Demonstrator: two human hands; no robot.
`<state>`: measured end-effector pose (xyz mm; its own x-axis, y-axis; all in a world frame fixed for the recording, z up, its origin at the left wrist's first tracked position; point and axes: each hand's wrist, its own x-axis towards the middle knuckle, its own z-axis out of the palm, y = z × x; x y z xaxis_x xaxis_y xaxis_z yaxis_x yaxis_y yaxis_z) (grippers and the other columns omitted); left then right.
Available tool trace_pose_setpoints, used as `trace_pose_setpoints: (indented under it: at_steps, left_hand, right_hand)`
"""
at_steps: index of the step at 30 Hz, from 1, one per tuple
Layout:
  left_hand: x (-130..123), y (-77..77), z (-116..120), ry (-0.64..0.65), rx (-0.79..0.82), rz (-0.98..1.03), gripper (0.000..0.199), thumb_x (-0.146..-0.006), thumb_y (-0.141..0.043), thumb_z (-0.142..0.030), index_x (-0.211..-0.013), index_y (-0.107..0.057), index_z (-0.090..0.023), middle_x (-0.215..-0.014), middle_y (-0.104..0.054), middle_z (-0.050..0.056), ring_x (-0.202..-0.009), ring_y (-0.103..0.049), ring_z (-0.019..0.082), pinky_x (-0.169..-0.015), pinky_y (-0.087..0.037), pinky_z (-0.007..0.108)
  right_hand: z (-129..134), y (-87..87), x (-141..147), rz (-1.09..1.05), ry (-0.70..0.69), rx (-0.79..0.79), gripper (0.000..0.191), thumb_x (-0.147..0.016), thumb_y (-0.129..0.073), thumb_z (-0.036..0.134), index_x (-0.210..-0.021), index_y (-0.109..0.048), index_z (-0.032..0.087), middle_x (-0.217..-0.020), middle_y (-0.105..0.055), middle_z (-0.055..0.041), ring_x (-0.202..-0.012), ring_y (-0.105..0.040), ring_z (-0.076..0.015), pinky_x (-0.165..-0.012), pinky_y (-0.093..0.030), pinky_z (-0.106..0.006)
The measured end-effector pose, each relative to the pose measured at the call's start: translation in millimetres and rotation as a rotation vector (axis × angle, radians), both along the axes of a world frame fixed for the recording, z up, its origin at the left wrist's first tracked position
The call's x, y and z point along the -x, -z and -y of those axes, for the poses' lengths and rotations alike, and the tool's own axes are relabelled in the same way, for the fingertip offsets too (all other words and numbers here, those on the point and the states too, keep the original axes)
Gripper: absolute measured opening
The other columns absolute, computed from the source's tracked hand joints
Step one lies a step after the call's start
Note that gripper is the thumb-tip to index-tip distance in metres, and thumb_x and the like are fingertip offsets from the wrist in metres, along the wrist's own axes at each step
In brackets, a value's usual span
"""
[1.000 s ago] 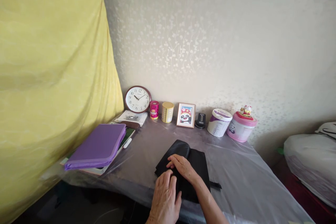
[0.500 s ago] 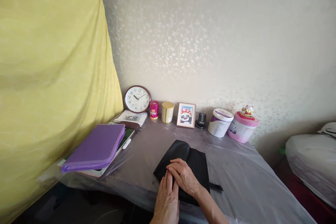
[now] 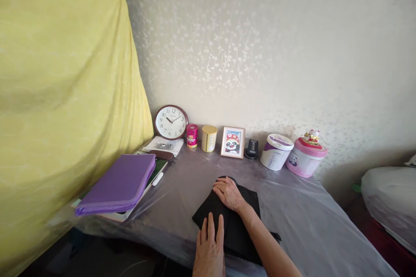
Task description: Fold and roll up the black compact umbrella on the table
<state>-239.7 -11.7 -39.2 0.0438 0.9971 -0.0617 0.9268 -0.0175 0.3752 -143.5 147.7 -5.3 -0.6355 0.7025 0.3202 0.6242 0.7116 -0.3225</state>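
Note:
A folded black piece of fabric or leather-like material lies on the table near its front edge, a short strap sticking out at its right; its kind cannot be told. My left hand lies on its lower left part, fingers stretched forward and slightly apart. Farther up, my right hand lies flat across the folded top part, fingers pointing left. Neither hand grips anything. My right forearm hides some of the black material.
A purple zip folder lies on papers at the left. Along the wall stand a clock, a pink tin, a yellow-lidded can, a picture frame, a black object and two tubs. Plastic sheeting covers the table.
My right hand has moved off my left hand and up to the top of the black material. My left hand has moved slightly down and its fingers have spread. The view has shifted a little.

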Motion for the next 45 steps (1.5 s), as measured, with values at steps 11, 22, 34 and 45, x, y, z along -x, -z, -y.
trace_pose_setpoints:
  at_steps: [11, 22, 34, 45]
  left_hand:
    - [0.5, 5.3, -2.0, 0.022, 0.001, -0.014, 0.089, -0.064, -0.047, -0.012, -0.140, -0.002, -0.026, -0.150, -0.006, 0.008, -0.135, -0.014, 0.030, -0.104, -0.025, 0.045]
    - [-1.9, -17.6, 7.4, 0.008, 0.009, -0.074, 0.084, -0.068, -0.036, 0.001, -0.140, 0.000, -0.024, -0.149, -0.009, 0.010, -0.135, -0.015, 0.028, -0.104, -0.026, 0.042]
    - [0.3, -34.3, 11.1, 0.003, 0.067, -0.071, 0.090, -0.060, -0.037, 0.003, -0.140, -0.001, -0.016, -0.149, -0.004, 0.009, -0.136, -0.014, 0.025, -0.106, -0.026, 0.039]
    - [0.9, 4.8, 3.4, 0.003, -0.080, -0.050, 0.088, -0.061, -0.042, -0.004, -0.140, -0.004, -0.013, -0.149, -0.005, 0.009, -0.135, -0.015, 0.028, -0.105, -0.028, 0.040]
  right_hand:
    - [-33.7, 4.5, -18.6, -0.055, 0.431, 0.011, 0.030, -0.088, -0.037, 0.026, -0.095, -0.065, 0.020, -0.102, -0.067, -0.0087, -0.098, -0.058, -0.0191, -0.091, -0.037, -0.033]
    - [54.6, 15.8, -115.6, -0.445, 0.808, 0.201, 0.033, -0.078, -0.044, 0.048, -0.091, -0.060, 0.022, -0.080, -0.065, -0.0073, -0.072, -0.063, -0.0230, -0.070, -0.047, -0.035]
    - [89.8, 5.5, -89.6, -0.752, 0.657, 0.521, 0.037, -0.065, -0.059, 0.050, -0.088, -0.065, 0.021, -0.060, -0.064, -0.0016, -0.058, -0.062, -0.0218, -0.046, -0.046, -0.029]
    - [65.6, -32.3, -31.0, -1.152, 0.326, 0.817, 0.041, -0.063, -0.070, 0.043, -0.094, -0.062, 0.018, -0.072, -0.069, -0.0009, -0.066, -0.065, -0.0187, -0.062, -0.051, -0.030]
